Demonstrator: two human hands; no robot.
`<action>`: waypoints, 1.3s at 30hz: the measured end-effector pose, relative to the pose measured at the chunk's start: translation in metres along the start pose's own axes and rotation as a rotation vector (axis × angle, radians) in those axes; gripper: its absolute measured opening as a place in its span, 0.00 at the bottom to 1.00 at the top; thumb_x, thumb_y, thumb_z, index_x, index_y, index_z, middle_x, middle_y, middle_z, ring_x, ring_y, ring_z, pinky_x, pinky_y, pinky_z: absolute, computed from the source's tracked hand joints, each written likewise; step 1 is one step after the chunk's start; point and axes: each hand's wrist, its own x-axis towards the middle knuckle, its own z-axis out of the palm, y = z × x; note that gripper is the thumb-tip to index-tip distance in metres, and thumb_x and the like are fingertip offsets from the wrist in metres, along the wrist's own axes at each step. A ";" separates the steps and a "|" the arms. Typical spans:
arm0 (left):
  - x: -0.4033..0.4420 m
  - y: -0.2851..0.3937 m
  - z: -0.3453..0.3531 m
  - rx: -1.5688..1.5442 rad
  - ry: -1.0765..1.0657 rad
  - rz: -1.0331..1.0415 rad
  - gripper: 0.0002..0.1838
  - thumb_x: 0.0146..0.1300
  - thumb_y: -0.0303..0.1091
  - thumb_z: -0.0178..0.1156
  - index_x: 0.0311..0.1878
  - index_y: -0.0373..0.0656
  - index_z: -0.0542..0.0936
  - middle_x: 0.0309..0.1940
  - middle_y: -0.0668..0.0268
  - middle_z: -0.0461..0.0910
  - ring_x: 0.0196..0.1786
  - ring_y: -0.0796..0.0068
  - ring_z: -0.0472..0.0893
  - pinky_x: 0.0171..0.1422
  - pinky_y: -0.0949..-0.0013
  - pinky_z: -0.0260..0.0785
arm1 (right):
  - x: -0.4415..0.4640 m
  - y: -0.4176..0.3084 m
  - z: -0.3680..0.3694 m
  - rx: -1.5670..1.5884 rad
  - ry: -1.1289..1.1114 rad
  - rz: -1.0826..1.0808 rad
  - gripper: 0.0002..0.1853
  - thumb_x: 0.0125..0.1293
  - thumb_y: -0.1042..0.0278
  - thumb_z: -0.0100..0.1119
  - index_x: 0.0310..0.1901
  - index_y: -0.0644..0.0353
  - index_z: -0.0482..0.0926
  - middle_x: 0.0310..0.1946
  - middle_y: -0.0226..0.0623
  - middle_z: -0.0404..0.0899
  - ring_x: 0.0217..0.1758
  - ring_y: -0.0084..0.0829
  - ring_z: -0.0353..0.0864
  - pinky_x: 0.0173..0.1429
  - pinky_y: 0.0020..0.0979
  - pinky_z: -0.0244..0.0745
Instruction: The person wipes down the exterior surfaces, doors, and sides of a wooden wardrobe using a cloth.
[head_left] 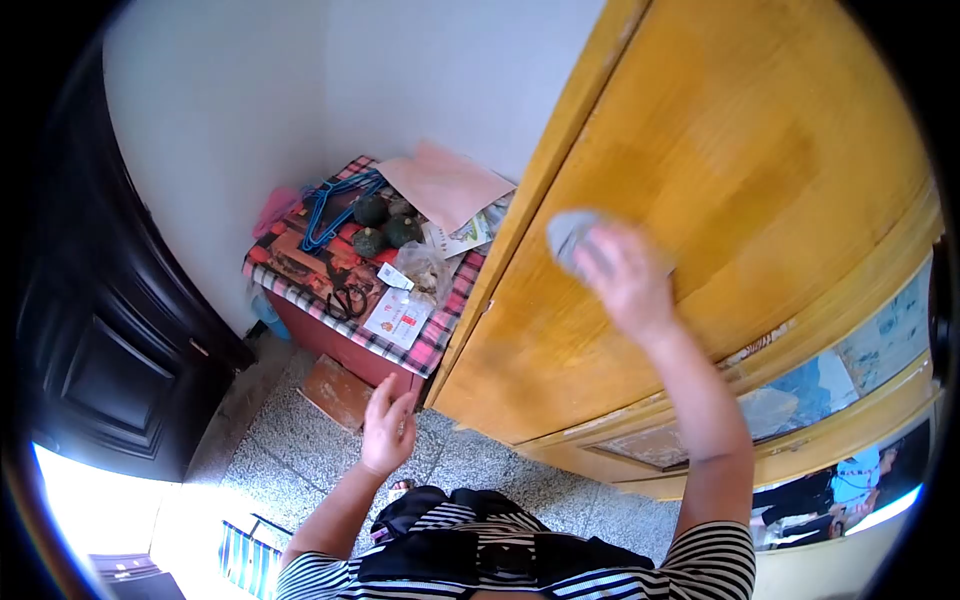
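Note:
My right hand (pixel 625 277), blurred by motion, holds a grey cloth or pad (pixel 572 238) against the side panel of a yellow wooden cabinet (pixel 720 150). Darker, wet-looking patches show on the wood around it. My left hand (pixel 388 428) hangs in the air over the speckled floor, in front of the low red cabinet (pixel 330 340). Its fingers are stretched out and it holds nothing.
Dark green squashes (pixel 370 242), blue hangers (pixel 322 215), black scissors (pixel 346 298) and papers (pixel 398 318) lie on the checked cloth (pixel 285 288). A dark door (pixel 110 370) stands left. A reddish board (pixel 338 392) is on the floor.

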 end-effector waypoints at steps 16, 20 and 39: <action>-0.029 -0.024 0.003 -0.138 -0.024 -0.127 0.19 0.47 0.22 0.56 0.46 0.43 0.77 0.57 0.48 0.66 0.59 0.47 0.67 0.61 0.54 0.61 | -0.012 -0.129 0.158 0.091 -0.145 -0.263 0.18 0.56 0.68 0.50 0.48 0.62 0.76 0.54 0.37 0.72 0.59 0.35 0.67 0.62 0.38 0.63; -0.050 -0.032 -0.013 -0.096 0.042 -0.213 0.19 0.47 0.22 0.56 0.47 0.43 0.77 0.57 0.49 0.66 0.59 0.48 0.67 0.61 0.55 0.61 | -0.008 -0.146 0.159 0.292 -0.284 -0.258 0.17 0.55 0.70 0.51 0.47 0.62 0.76 0.53 0.38 0.72 0.59 0.35 0.68 0.62 0.37 0.63; -0.022 -0.053 -0.004 -0.160 0.000 -0.154 0.17 0.46 0.22 0.56 0.43 0.42 0.77 0.53 0.50 0.70 0.55 0.49 0.70 0.58 0.56 0.64 | 0.046 -0.067 0.090 -0.030 -0.157 -0.110 0.19 0.57 0.67 0.47 0.51 0.54 0.76 0.55 0.33 0.72 0.62 0.37 0.65 0.64 0.45 0.56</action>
